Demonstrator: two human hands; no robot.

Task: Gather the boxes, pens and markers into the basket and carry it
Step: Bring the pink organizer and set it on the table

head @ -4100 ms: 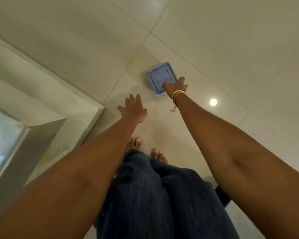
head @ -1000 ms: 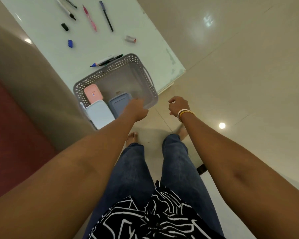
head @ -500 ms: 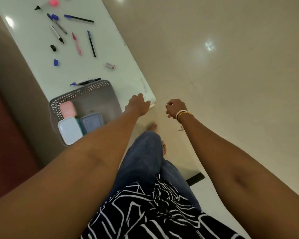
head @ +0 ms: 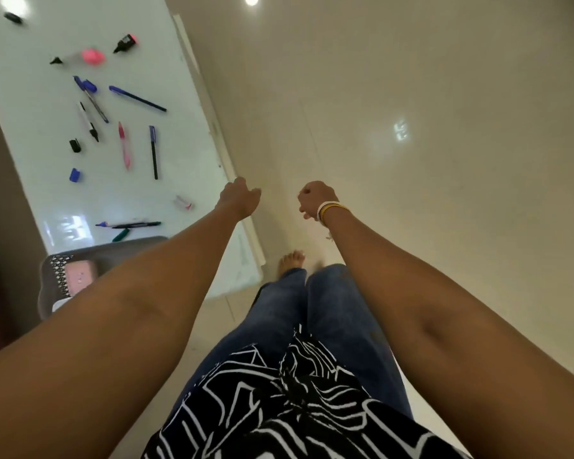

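The grey basket [head: 52, 286] on the white table [head: 186, 154] holds a pink box [head: 78, 276], partly hidden; left hand [head: 241, 200] loosely curled, empty; right hand [head: 315, 198] fisted, empty.

The light is warm, soft and fairly dim. Ceiling lamps mirror as round bright spots on the glossy floor [head: 411, 94] and on the white table [head: 40, 104], where a pale window reflection also lies near the front. Shadows are faint. The wide lens bends the table edges and stretches the forearms. Motion blur softens the basket [head: 52, 283] and the pens [head: 136, 98].
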